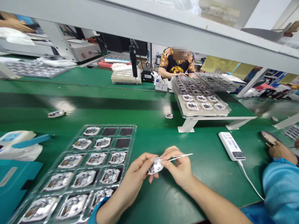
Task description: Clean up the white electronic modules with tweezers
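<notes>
Between my two hands is a small silver-and-white electronic module, pinched at its edge by my left hand. My right hand is closed around white tweezers, whose two ends stick out to the right past the fingers. The working tips are hidden by the fingers close to the module. Left of my hands lies a clear plastic tray with modules of the same kind in its pockets. Three pockets at the far right of the tray show only dark pads.
A white handheld device with a cable lies to the right. Trays of modules are stacked on a raised stand. Single modules sit on the green bench. One person sits opposite; a blue-sleeved co-worker's hand is at right.
</notes>
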